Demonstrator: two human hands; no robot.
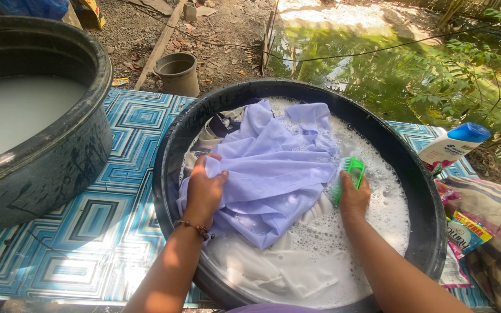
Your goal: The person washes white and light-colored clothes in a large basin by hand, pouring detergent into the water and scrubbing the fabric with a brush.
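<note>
Two hands at work inside a round black plastic wash basin (169, 174), full of white soapy water and standing at the near edge of a tabletop covered in blue-and-white geometric-patterned sheet (105, 232). Left hand (204, 188), beaded bracelet at the wrist, grip closed on a bunched fold of a pale lilac cloth garment (273, 168), pinning it down toward the basin's left side. Garment spread across the middle of the basin, partly above the suds, its lower edge trailing into the foam over other white laundry (273, 272). Right hand (354, 197), grip wrapped tight around a green plastic scrubbing brush (352, 171), pressed against the garment's right edge, just beside the foam. More dark and cream clothing (218, 128) tucked under the lilac cloth at the basin's far left. Second large dark round tub (59, 156) holding cloudy water at the tabletop's left edge, apart from the wash basin. White plastic bottle with blue cap (453, 145) lying tilted at the right edge, near colourful sachets (465, 232) and striped fabric (500, 232). Small grey bucket (178, 72) on the dirt ground beyond the far edge.
</note>
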